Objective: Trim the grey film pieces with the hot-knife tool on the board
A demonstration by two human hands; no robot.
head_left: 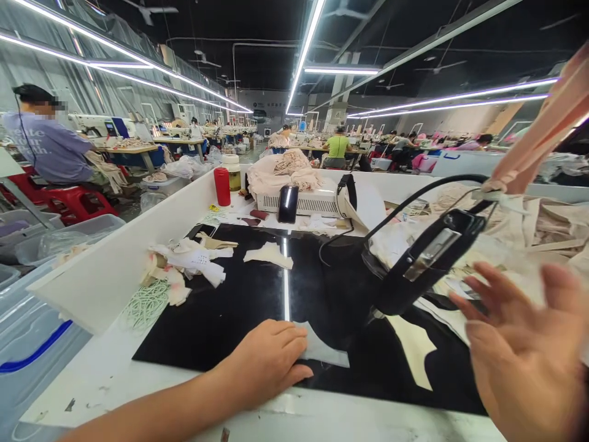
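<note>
Grey cut piece (322, 350): lies on black board (248, 301), partly under left hand (271, 356), fingers unclenched on top. Right hand (529, 353): blurred, fingers spread, apparently unladen. Likely calls for light, even pressure.

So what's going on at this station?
A person's left hand rests on a grey piece lying on the black board. Their right hand, blurred and open, is beside the black tool, with nothing visible in it. The tool is tied to a peach cloth strip, its lower end near a cream piece.
</note>
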